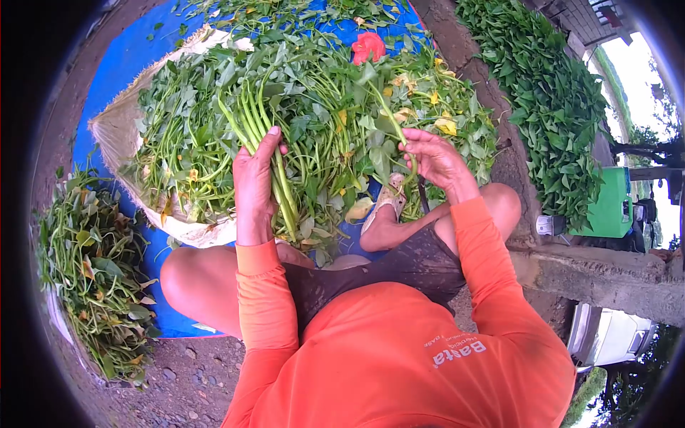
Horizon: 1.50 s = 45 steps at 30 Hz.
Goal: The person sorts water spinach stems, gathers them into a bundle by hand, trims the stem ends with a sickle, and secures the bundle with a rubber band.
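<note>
My left hand (258,175) is closed around a small bunch of water spinach stems (251,118), its thumb pressed across them. The stem ends stick out below the palm, while the tops point away from me. To the right, my right hand (437,160) pinches a single water spinach stem (385,107) between thumb and fingers, its lower end curving down under the hand. Beneath and beyond both hands spreads a large heap of leafy water spinach (307,78), mixed with some yellowed leaves (446,123).
A blue tarp (118,78) and a pale woven sack (114,128) lie under the heap. Another pile of greens (96,278) sits at left. Leafy bundles (535,100) line the right, near a green container (610,203). A red object (368,47) rests on the heap.
</note>
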Motion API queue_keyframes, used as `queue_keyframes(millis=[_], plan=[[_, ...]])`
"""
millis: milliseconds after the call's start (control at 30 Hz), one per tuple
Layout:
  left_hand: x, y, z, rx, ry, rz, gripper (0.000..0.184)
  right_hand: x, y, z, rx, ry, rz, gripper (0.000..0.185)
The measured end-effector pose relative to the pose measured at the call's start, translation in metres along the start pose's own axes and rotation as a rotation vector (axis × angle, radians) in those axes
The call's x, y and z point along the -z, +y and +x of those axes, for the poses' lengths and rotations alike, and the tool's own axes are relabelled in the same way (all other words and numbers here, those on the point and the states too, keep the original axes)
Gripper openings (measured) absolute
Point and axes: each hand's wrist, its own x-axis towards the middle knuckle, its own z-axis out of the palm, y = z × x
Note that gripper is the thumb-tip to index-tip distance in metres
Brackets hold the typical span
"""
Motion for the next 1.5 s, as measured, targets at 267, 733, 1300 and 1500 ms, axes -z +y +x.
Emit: queue_keyframes(millis=[267, 733, 1300, 1500], plan=[[-0.007, -0.009, 0.004, -0.056, -0.021, 0.054, 0.019, -0.060, 0.011, -0.015, 0.279, 0.207, -0.530, 0.043], [-0.034, -0.042, -0.005, -0.022, -0.068, -0.046, 0.023, -0.128, 0.047, -0.041, 0.503, 0.018, -0.620, 0.040], [-0.001, -0.036, 0.020, 0.153, -0.265, -0.518, 0.026, -0.119, 0.062, -0.042, 0.783, 0.035, -1.119, 0.051], [0.004, -0.028, 0.022, 0.117, -0.293, -0.605, 0.024, -0.108, 0.074, -0.035, 0.712, -0.081, -0.851, 0.027]])
